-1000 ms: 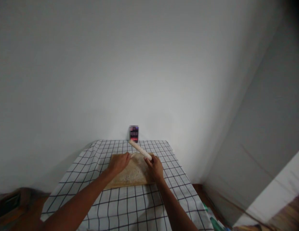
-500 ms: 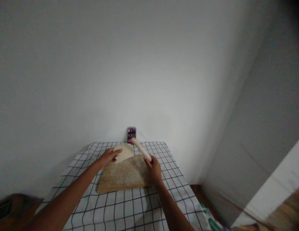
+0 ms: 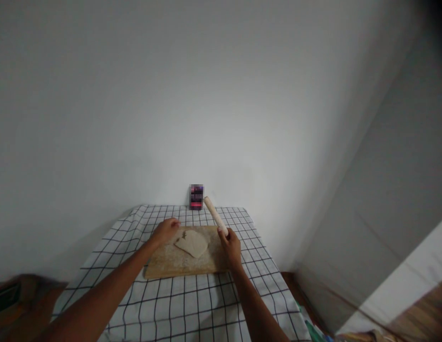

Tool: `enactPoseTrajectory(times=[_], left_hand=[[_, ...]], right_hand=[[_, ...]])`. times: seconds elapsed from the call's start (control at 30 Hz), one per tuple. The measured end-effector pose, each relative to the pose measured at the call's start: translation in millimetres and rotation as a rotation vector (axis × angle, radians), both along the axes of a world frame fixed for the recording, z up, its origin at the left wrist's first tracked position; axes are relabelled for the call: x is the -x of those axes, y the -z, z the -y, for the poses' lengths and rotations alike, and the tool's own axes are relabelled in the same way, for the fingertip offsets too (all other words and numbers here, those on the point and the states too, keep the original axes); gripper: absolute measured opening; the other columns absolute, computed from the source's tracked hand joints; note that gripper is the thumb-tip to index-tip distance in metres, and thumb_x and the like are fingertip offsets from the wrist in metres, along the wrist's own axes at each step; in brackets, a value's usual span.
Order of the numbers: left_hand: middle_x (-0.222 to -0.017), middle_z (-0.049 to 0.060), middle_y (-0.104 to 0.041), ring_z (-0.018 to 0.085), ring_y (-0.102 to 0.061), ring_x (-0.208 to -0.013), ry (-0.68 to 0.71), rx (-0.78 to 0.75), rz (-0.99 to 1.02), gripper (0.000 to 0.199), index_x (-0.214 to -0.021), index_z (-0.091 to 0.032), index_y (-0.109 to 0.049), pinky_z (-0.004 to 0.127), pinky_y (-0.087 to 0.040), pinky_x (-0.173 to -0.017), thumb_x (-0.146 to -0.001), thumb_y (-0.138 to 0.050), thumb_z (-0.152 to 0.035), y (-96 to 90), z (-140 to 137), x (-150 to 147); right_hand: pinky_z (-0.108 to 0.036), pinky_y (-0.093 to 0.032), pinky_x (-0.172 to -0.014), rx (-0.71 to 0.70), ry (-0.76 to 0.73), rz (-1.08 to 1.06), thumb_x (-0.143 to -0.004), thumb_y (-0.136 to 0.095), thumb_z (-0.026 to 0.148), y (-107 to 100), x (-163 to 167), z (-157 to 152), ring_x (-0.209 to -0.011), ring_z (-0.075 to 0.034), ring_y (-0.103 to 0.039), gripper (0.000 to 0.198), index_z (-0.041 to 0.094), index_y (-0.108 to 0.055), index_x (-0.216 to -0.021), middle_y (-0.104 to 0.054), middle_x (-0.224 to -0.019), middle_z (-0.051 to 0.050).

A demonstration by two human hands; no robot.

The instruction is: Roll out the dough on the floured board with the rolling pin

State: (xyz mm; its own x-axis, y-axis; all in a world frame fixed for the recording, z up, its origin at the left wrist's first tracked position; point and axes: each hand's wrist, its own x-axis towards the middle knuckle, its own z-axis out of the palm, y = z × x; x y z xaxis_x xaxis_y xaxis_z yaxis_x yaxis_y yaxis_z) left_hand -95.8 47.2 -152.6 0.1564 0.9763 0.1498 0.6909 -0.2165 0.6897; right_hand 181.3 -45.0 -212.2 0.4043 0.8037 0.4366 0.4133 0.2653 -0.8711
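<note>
A flat, pale sheet of dough [image 3: 192,243] lies on a floured wooden board [image 3: 164,266] in the middle of the table. My left hand [image 3: 165,230] rests at the dough's far left edge, fingertips touching it or just beside it. My right hand [image 3: 231,247] grips the near end of a light wooden rolling pin [image 3: 215,215], which points up and away toward the wall, lifted off the board at its right side.
A white cloth with a black grid [image 3: 192,308] covers the table. A small dark box [image 3: 196,196] stands against the white wall at the table's far edge. A grey wall closes the right side. Wooden floor shows at the lower right.
The dough, lifted off the board by my left hand half a second ago, now lies flat on it. The rolling pin has swung a little to the right in my right hand.
</note>
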Motion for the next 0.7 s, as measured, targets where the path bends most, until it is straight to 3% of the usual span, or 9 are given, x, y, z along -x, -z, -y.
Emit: enactPoseTrajectory(times=[0.1, 0.2, 0.27, 0.4, 0.57, 0.7], left_hand=[[-0.114, 0.009, -0.079, 0.025, -0.068, -0.112, 0.066, -0.069, -0.103, 0.029, -0.111, -0.016, -0.073, 0.037, -0.049, -0.103, -0.088, -0.056, -0.025, 11.9, 10.6, -15.0], [-0.131, 0.012, -0.075, 0.026, -0.065, -0.127, 0.15, -0.128, -0.174, 0.033, -0.119, -0.018, -0.073, 0.04, -0.044, -0.116, -0.092, -0.054, -0.025, 22.0, 28.8, -41.3], [-0.138, 0.012, -0.073, 0.029, -0.06, -0.136, 0.218, -0.153, -0.218, 0.037, -0.124, -0.021, -0.073, 0.043, -0.042, -0.12, -0.093, -0.059, -0.037, 28.3, 43.1, -58.6], [-0.167, 0.017, -0.05, 0.044, -0.035, -0.159, 0.255, -0.126, -0.436, 0.087, -0.154, -0.025, -0.056, 0.063, -0.029, -0.129, -0.081, -0.071, -0.068, 32.7, 68.0, -76.9], [-0.172, 0.014, -0.042, 0.044, -0.03, -0.162, 0.406, -0.1, -0.532, 0.1, -0.161, -0.033, -0.048, 0.066, -0.028, -0.131, -0.076, -0.07, -0.08, 30.2, 98.5, -64.2], [-0.177, 0.005, -0.034, 0.04, -0.026, -0.164, 0.49, -0.195, -0.478, 0.105, -0.163, -0.044, -0.04, 0.063, -0.022, -0.135, -0.07, -0.082, -0.072, 41.3, 126.9, -39.3]], right_hand=[[-0.029, -0.032, -0.057, -0.001, 0.005, -0.012, -0.091, -0.057, 0.074, -2.3, 0.3, 1.3, -0.062, -0.018, -0.049, 0.054, 0.022, -0.066, -0.079, -0.057, -0.064, 0.001], [-0.029, -0.031, -0.057, 0.012, -0.01, -0.017, -0.092, -0.057, 0.073, -3.4, 0.6, 1.8, -0.062, -0.017, -0.048, 0.054, 0.022, -0.066, -0.079, -0.056, -0.064, 0.002], [-0.029, -0.031, -0.057, 0.03, -0.015, -0.022, -0.092, -0.057, 0.073, -3.8, 0.9, 2.3, -0.062, -0.017, -0.047, 0.054, 0.021, -0.066, -0.08, -0.055, -0.064, 0.002], [-0.029, -0.032, -0.057, 0.032, -0.016, -0.028, -0.092, -0.057, 0.071, -5.0, 1.2, 4.0, -0.062, -0.017, -0.047, 0.053, 0.021, -0.066, -0.082, -0.056, -0.066, 0.002], [-0.029, -0.032, -0.059, 0.066, -0.027, -0.019, -0.094, -0.056, 0.072, -5.3, 0.9, 4.8, -0.064, -0.017, -0.047, 0.052, 0.022, -0.064, -0.082, -0.056, -0.068, 0.003], [-0.029, -0.032, -0.059, 0.058, -0.029, -0.017, -0.094, -0.057, 0.073, -3.8, 0.4, 4.0, -0.064, -0.017, -0.046, 0.053, 0.022, -0.063, -0.08, -0.054, -0.067, 0.003]])
